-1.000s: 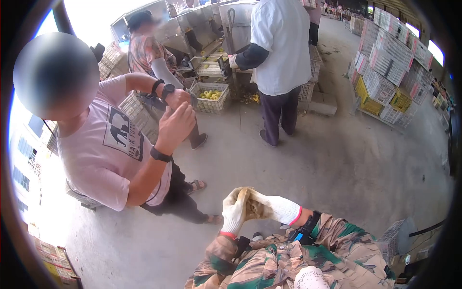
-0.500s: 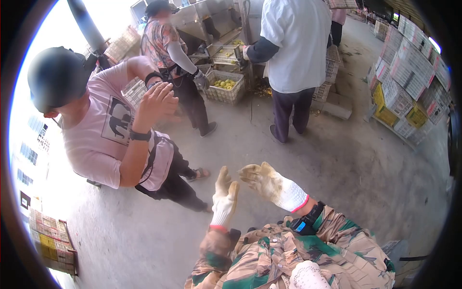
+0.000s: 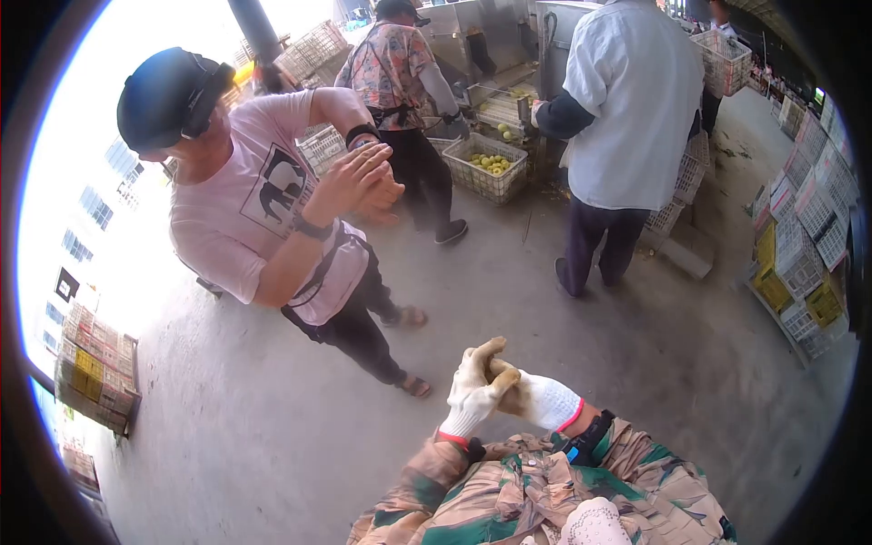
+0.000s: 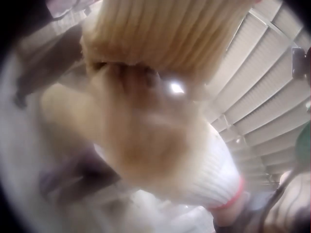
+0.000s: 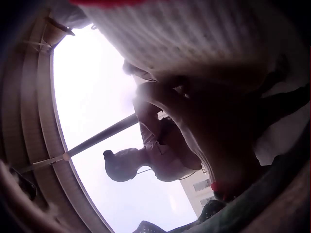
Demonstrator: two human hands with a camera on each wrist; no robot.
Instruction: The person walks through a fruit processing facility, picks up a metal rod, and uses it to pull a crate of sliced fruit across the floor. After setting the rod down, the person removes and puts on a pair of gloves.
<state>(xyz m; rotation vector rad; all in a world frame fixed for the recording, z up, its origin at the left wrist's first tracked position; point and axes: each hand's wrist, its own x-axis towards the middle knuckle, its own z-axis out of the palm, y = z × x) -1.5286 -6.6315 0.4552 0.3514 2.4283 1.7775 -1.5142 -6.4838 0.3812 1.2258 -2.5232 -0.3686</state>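
Observation:
Both hands wear whitish knit gloves with brown-stained fingers and meet in front of the camouflage-patterned clothing. In the head view the left hand (image 3: 473, 392) grips the right hand (image 3: 538, 400), its fingers and thumb around the right fingers. How the right fingers lie is mostly hidden behind the left hand. The left wrist view has the right glove's stained part (image 4: 150, 141) blurred and close, with its white cuff (image 4: 218, 170) lower right. Dark glove shapes touch in the right wrist view, below a ribbed glove (image 5: 180, 39). No other object shows between the hands.
At left stands a person in a pink shirt (image 3: 241, 232), hands together. Farther off, two people stand at a metal machine (image 3: 445, 36) beside a crate (image 3: 486, 179) of yellow-green fruit. Stacked crates (image 3: 799, 259) stand right, more (image 3: 98, 368) left, on the concrete floor (image 3: 272, 436).
The hands were together, came apart with fingers extended, and are together again, the left now gripping the right. The head view has shifted, with surrounding people and crates farther right in it.

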